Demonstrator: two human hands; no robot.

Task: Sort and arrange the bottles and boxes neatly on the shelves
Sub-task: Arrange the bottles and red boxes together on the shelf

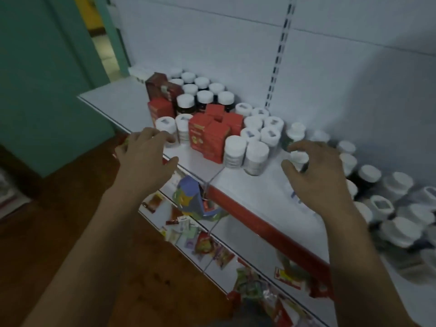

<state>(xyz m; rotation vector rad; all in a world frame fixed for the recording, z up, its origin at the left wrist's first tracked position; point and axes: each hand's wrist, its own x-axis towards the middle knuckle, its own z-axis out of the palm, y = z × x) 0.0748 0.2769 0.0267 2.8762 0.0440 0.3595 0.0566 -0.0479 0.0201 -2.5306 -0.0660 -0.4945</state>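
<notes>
White-capped bottles crowd the white shelf [247, 185]: dark ones [203, 96] at the back, white ones [257, 131] in the middle, more [389, 192] trailing off to the right. Red boxes [211, 135] stand bunched in the middle, with others [158, 95] behind on the left. My left hand [144, 156] hovers at the shelf's front edge, fingers relaxed, next to a white bottle [166, 127]. My right hand [316, 171] hangs over the shelf with fingers loosely curled around a small white-capped bottle [299, 159]; whether it touches the bottle I cannot tell.
A red price strip [271, 232] runs along the shelf's front edge. The lower shelves hold small colourful packets [207, 241] and a blue box [188, 197]. A slotted upright [276, 64] divides the back panel. On the left are a teal wall [47, 79] and a brown floor.
</notes>
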